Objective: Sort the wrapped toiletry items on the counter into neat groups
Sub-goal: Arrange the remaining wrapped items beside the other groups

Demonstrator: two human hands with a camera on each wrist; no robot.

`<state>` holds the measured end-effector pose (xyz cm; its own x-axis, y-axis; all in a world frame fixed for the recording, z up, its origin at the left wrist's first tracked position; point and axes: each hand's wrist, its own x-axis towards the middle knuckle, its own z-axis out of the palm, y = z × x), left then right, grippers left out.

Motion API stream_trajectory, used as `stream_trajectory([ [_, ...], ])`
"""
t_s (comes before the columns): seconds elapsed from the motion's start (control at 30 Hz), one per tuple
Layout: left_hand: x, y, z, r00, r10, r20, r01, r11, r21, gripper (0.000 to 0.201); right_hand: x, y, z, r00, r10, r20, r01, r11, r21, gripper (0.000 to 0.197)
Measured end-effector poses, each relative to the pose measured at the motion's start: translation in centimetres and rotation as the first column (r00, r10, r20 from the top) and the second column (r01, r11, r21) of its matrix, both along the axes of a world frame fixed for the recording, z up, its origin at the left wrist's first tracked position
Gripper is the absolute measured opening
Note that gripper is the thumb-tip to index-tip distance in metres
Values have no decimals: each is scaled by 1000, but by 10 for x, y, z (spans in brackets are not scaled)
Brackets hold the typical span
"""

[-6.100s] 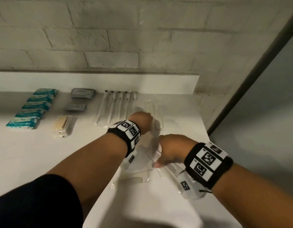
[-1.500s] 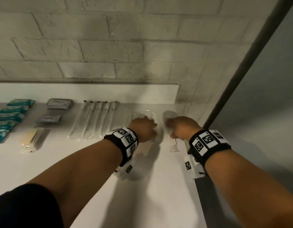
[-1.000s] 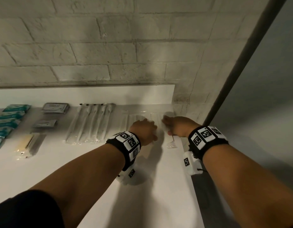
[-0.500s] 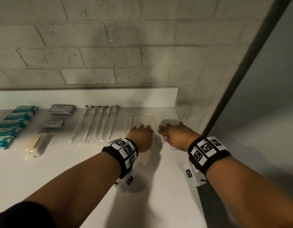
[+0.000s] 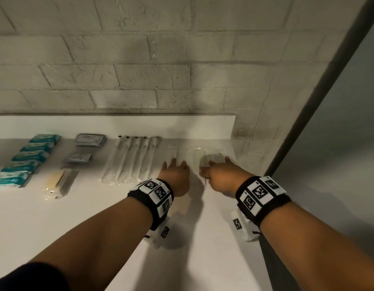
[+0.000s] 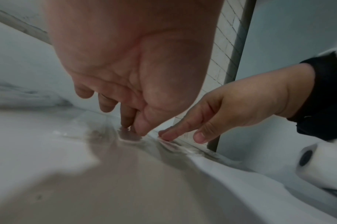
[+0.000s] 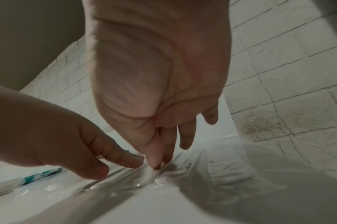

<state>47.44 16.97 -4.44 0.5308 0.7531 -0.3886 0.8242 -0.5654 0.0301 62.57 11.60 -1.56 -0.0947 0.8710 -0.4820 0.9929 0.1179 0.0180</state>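
Several clear-wrapped combs (image 5: 202,153) lie side by side at the back right of the white counter (image 5: 97,217). My left hand (image 5: 174,164) and right hand (image 5: 211,166) reach over their near ends, fingers stretched out. In the left wrist view the left hand (image 6: 133,128) presses its fingertips onto the clear wrap (image 6: 98,133), with the right hand's fingers (image 6: 169,134) touching down beside it. In the right wrist view the right hand (image 7: 160,162) presses thumb and forefinger tips on the wrap (image 7: 211,166). Neither hand holds anything.
Left of the combs lies a row of wrapped toothbrushes (image 5: 131,160), then two grey sachets (image 5: 90,140), a wrapped wooden item (image 5: 57,181) and a column of teal packets (image 5: 28,158). A brick wall (image 5: 160,70) backs the counter; its right edge (image 5: 251,206) drops off beside my right wrist.
The comb packets that lay near the front six seconds ago now sit in the back row. In the last second both hands uncurled and spread their fingers over the packets' near ends.
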Motion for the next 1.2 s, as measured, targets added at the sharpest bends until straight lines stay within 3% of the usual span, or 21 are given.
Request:
stream_trajectory([
  [0.13,-9,5,3,993,75,88,-80,995,52,64,-10,-1,2,999,0,-42,3,997,73,59],
  [0.23,-20,9,2,991,134,16,-135,991,25,59,-30,4,4,998,63,-27,-61,996,70,57],
  [0.4,-26,0,-8,992,122,-13,-122,993,9,65,-43,10,0,993,102,54,-102,995,0,55],
  [0.97,-20,-9,-4,983,183,19,-182,982,-45,67,-38,-2,3,994,106,20,-106,994,7,54],
  [1.13,-19,-10,1,981,193,33,-192,981,-36,69,-35,-1,2,997,70,-30,-70,997,12,53],
  [1.2,-18,-10,1,986,151,73,-148,988,-43,71,-32,-1,2,998,-18,-64,24,995,92,47],
])
